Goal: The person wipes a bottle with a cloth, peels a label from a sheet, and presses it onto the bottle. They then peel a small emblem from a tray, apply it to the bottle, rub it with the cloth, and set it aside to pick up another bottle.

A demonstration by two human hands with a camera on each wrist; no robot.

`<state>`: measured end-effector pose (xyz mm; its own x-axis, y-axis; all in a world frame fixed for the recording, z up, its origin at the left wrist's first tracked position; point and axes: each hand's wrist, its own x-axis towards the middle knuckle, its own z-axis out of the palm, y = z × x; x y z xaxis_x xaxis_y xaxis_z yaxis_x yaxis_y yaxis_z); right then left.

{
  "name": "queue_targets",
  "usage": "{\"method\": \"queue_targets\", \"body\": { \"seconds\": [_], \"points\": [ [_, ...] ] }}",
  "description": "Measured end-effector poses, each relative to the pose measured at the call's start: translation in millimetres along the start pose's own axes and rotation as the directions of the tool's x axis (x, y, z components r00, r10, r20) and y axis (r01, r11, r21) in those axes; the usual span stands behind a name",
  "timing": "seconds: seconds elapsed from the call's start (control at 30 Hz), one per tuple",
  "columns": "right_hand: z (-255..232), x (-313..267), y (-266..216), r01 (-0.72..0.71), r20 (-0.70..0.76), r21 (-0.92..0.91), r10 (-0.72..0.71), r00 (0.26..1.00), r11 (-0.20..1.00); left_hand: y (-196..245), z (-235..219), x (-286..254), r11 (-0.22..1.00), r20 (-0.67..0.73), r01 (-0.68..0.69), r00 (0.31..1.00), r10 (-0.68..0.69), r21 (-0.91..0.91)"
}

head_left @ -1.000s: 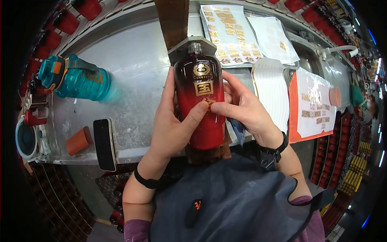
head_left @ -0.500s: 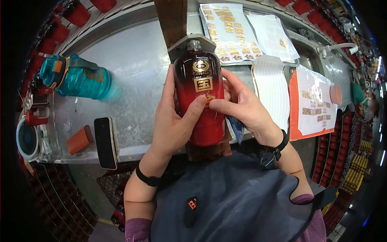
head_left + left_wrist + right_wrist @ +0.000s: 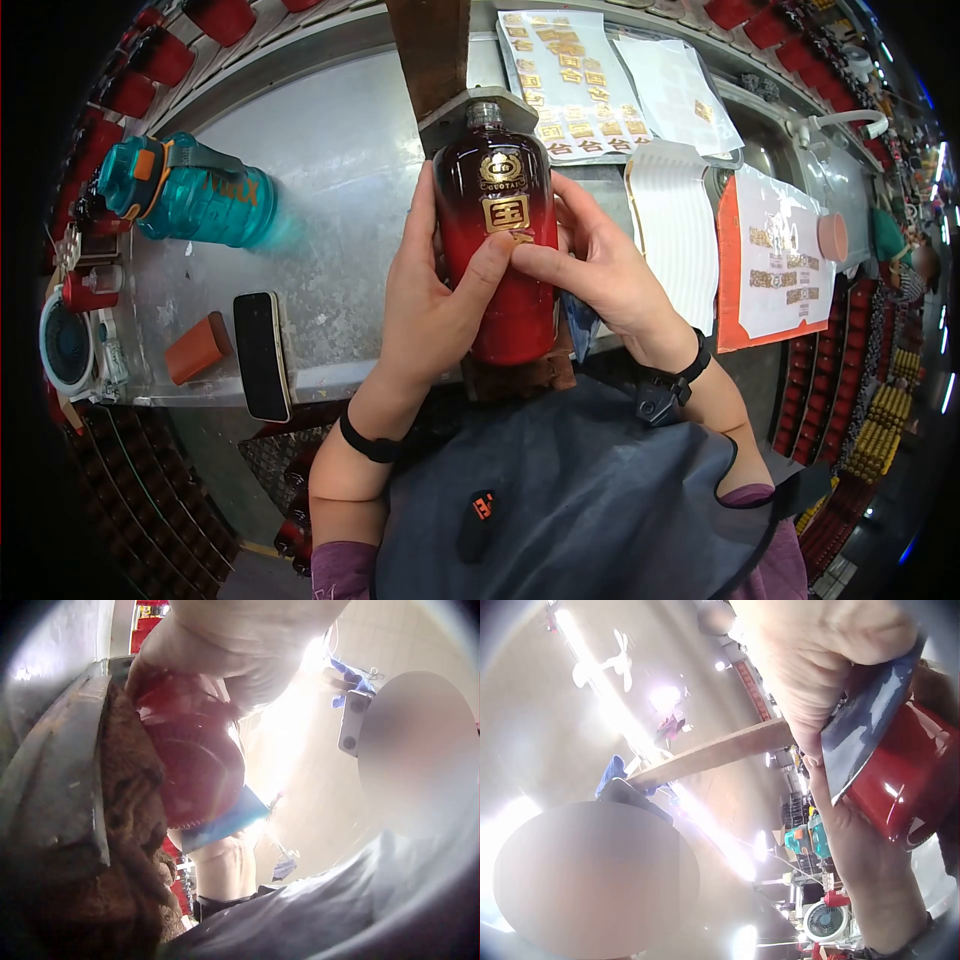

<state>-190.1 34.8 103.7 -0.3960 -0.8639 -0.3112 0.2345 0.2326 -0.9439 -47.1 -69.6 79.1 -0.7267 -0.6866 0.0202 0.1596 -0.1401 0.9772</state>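
Observation:
A dark-to-red glass bottle (image 3: 515,325) lies on its back, its clear neck away from me. My left hand (image 3: 432,290) grips its left side, thumb pressed on the front. From the other side my right hand (image 3: 618,285) holds it, its thumb tip close beside the left one. Under the thumbs peeks a small gold decal (image 3: 523,237), mostly hidden. Just above it sits a square gold character (image 3: 506,214), below a gold crest (image 3: 501,170). A flat blue piece (image 3: 870,724) is tucked in my right palm, against the bottle in the right wrist view.
The bottle rests on a brown cloth-covered support (image 3: 520,380) before a metal bracket (image 3: 475,97). Sheets of gold decals (image 3: 570,90) lie behind right, beside a ridged white pad (image 3: 670,235) and an orange board (image 3: 730,290). Leftward are a teal water bottle (image 3: 215,205) and a phone (image 3: 262,355).
Both thumbs have slid slightly up the bottle, with the small gold decal now nearer the square character and more covered. The right thumb tip has moved left. Both hands keep holding the bottle.

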Motion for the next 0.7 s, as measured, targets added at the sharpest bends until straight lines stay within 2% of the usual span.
{"method": "queue_targets", "body": {
  "seconds": [0.27,0.37,0.63,0.67,0.7],
  "points": [
    [-2,0,-1,-0.016,0.026,-0.011,0.017,1.0,1.0,2,-3,-2,0.999,0.019,0.032,0.999,-0.031,-0.042],
    [3,-2,-5,-0.03,-0.017,0.093,0.032,0.999,0.995,2,-2,-2,0.997,0.024,0.038,0.999,-0.037,-0.062],
    [-3,-2,-5,-0.038,0.055,0.074,0.034,0.998,0.997,2,-7,-2,0.998,0.036,0.053,0.998,-0.051,-0.047],
    [-2,-3,-8,-0.042,0.059,0.071,0.038,0.998,0.997,4,-8,-1,0.983,0.014,0.087,0.996,-0.086,-0.164],
    [-1,-3,-11,-0.082,0.047,0.158,0.076,0.996,0.984,6,-8,0,0.953,-0.005,0.116,0.992,-0.122,-0.279]
  ]
}}
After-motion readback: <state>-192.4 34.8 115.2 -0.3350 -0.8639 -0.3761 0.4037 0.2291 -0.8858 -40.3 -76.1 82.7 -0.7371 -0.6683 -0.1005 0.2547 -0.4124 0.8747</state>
